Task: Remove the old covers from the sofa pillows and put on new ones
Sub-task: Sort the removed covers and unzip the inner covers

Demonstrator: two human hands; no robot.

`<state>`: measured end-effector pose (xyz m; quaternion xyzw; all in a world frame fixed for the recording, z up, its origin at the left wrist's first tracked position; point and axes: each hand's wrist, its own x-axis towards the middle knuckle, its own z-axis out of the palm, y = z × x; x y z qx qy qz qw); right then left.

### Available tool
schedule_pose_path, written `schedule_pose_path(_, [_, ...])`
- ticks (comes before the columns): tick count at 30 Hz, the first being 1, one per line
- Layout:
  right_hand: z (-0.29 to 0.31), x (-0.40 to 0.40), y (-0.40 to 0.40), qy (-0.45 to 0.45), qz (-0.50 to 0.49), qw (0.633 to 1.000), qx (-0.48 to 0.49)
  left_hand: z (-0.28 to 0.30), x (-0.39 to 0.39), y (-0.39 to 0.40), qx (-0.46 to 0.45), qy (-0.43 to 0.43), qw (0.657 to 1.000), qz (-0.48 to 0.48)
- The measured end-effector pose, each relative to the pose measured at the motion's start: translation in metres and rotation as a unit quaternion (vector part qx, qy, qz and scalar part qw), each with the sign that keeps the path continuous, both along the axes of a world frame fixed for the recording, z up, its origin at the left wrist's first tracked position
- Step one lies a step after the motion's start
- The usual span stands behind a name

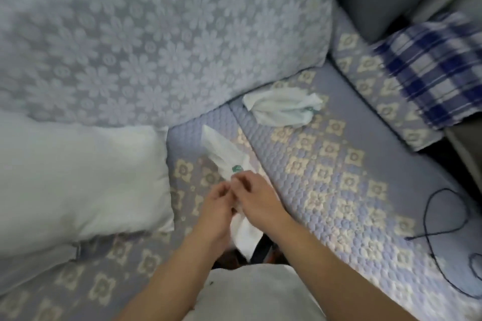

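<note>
A bare white pillow (78, 180) lies on the sofa seat at the left. In front of me a folded white cover (221, 148) stretches over the seat, its near end hanging below my hands. My left hand (216, 206) and my right hand (255, 198) meet over its middle, fingers curled and pinching the cloth near a small green spot. A second crumpled white cover (281, 107) lies further back on the seat, apart from both hands.
The sofa back (156, 34) wears a pale flower-lace throw. The seat (339, 177) has a quilted blue flower-pattern cover. A blue plaid cloth (430, 70) lies at the right, and a dark cable (443, 216) curls on the seat's right side.
</note>
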<state>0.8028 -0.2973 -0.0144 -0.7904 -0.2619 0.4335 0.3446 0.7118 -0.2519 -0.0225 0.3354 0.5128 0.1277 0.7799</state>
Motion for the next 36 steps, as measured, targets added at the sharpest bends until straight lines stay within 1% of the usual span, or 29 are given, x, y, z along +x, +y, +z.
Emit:
schedule_pose_path(2, [0.021, 0.006, -0.006, -0.008, -0.015, 0.999, 0.032, 0.031, 0.006, -0.002, -0.007, -0.026, 1.0, -0.009])
schedule_pose_path(3, [0.022, 0.009, -0.01, 0.002, -0.022, 0.999, 0.029, 0.032, 0.005, -0.005, -0.017, -0.026, 0.999, -0.011])
schedule_pose_path(6, [0.048, 0.027, -0.017, 0.047, -0.051, 0.996, 0.05, 0.057, 0.013, -0.005, 0.027, 0.011, 0.998, -0.052])
schedule_pose_path(7, [0.055, 0.032, -0.018, 0.054, -0.051, 0.996, 0.058, 0.062, 0.016, -0.004, 0.03, 0.013, 0.998, -0.057])
schedule_pose_path(9, [0.068, 0.041, -0.017, 0.051, -0.048, 0.995, 0.073, 0.073, 0.024, -0.003, 0.02, 0.021, 0.998, -0.06])
schedule_pose_path(11, [0.072, 0.045, -0.012, 0.03, -0.049, 0.996, 0.063, 0.079, 0.027, 0.0, -0.028, 0.013, 0.999, -0.04])
schedule_pose_path(13, [0.074, 0.042, -0.009, -0.04, -0.046, 0.997, 0.045, 0.089, 0.026, -0.001, -0.096, -0.013, 0.995, -0.009])
schedule_pose_path(14, [0.072, 0.037, -0.006, -0.083, -0.043, 0.995, 0.036, 0.092, 0.026, -0.001, -0.12, -0.025, 0.992, 0.003])
schedule_pose_path(15, [0.071, 0.031, -0.005, -0.126, -0.036, 0.991, 0.026, 0.091, 0.026, 0.0, -0.126, -0.028, 0.992, 0.007])
schedule_pose_path(17, [0.07, 0.015, -0.007, -0.238, -0.01, 0.971, 0.018, 0.089, 0.026, -0.001, -0.108, -0.014, 0.994, 0.007])
schedule_pose_path(18, [0.068, 0.01, -0.008, -0.323, 0.018, 0.946, 0.026, 0.087, 0.026, -0.002, -0.088, -0.005, 0.996, 0.009])
schedule_pose_path(19, [0.064, 0.006, -0.009, -0.381, 0.055, 0.923, 0.025, 0.087, 0.027, -0.004, -0.057, 0.005, 0.998, 0.008])
schedule_pose_path(20, [0.064, 0.005, -0.009, -0.417, 0.081, 0.905, 0.025, 0.087, 0.027, -0.006, -0.019, 0.016, 1.0, 0.002])
schedule_pose_path(21, [0.066, 0.004, -0.007, -0.419, 0.087, 0.904, 0.02, 0.09, 0.026, -0.007, 0.022, 0.032, 0.999, 0.002])
schedule_pose_path(22, [0.072, 0.005, -0.003, -0.369, 0.072, 0.927, 0.014, 0.092, 0.026, -0.007, 0.061, 0.042, 0.997, 0.002])
schedule_pose_path(23, [0.079, 0.009, 0.001, -0.277, 0.026, 0.961, 0.01, 0.092, 0.025, -0.006, 0.089, 0.048, 0.995, 0.003])
schedule_pose_path(24, [0.082, 0.012, 0.003, -0.164, -0.021, 0.986, 0.004, 0.092, 0.023, -0.005, 0.106, 0.05, 0.993, 0.005])
schedule_pose_path(25, [0.081, 0.015, 0.001, -0.054, -0.081, 0.995, 0.013, 0.092, 0.022, -0.005, 0.122, 0.055, 0.991, 0.0])
schedule_pose_path(26, [0.081, 0.015, 0.0, -0.005, -0.125, 0.992, 0.031, 0.092, 0.021, -0.005, 0.134, 0.059, 0.989, -0.012])
schedule_pose_path(27, [0.081, 0.013, -0.002, -0.01, -0.142, 0.989, 0.045, 0.091, 0.02, -0.004, 0.137, 0.063, 0.988, -0.029])
schedule_pose_path(28, [0.081, 0.012, -0.004, -0.059, -0.129, 0.989, 0.052, 0.09, 0.019, -0.004, 0.133, 0.063, 0.988, -0.043])
schedule_pose_path(30, [0.081, 0.004, -0.007, -0.148, -0.057, 0.986, 0.051, 0.086, 0.016, 0.0, 0.071, 0.038, 0.996, -0.042])
schedule_pose_path(32, [0.085, -0.001, -0.007, -0.209, 0.024, 0.976, 0.048, 0.081, 0.012, 0.003, -0.007, 0.001, 0.999, -0.038])
schedule_pose_path(33, [0.085, -0.002, -0.007, -0.236, 0.062, 0.969, 0.046, 0.08, 0.011, 0.004, -0.032, -0.012, 0.999, -0.033])
schedule_pose_path(34, [0.086, -0.005, -0.007, -0.253, 0.082, 0.963, 0.051, 0.081, 0.009, 0.004, -0.047, -0.022, 0.998, -0.021])
schedule_pose_path(35, [0.084, -0.006, -0.006, -0.245, 0.079, 0.965, 0.053, 0.078, 0.008, 0.005, -0.061, -0.028, 0.998, -0.009])
schedule_pose_path(36, [0.085, -0.006, -0.005, -0.216, 0.056, 0.973, 0.059, 0.076, 0.007, 0.004, -0.071, -0.034, 0.997, 0.006])
